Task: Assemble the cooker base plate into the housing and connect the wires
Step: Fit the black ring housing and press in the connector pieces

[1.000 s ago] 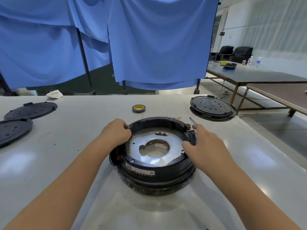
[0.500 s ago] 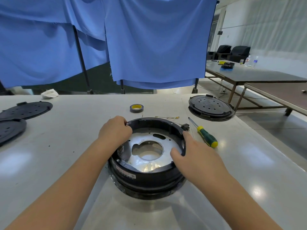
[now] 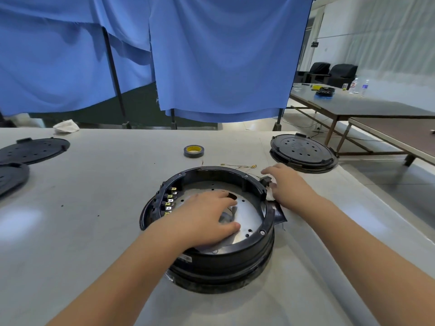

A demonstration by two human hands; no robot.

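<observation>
Head view: the black round housing (image 3: pixel 211 252) stands on the worktop (image 3: pixel 94 208), with the silver base plate (image 3: pixel 249 215) seated inside it. The left hand (image 3: pixel 207 222) lies inside the housing – fingers spread and relaxed, flat on the base plate. The right hand (image 3: pixel 286 184) rests open at the housing's far right rim, gripping nothing. A row of terminals (image 3: pixel 170 201) lines the housing's inner left wall. Thin wires (image 3: pixel 240 165) lie just behind the housing; a tape roll (image 3: pixel 193 151) sits farther behind.
</observation>
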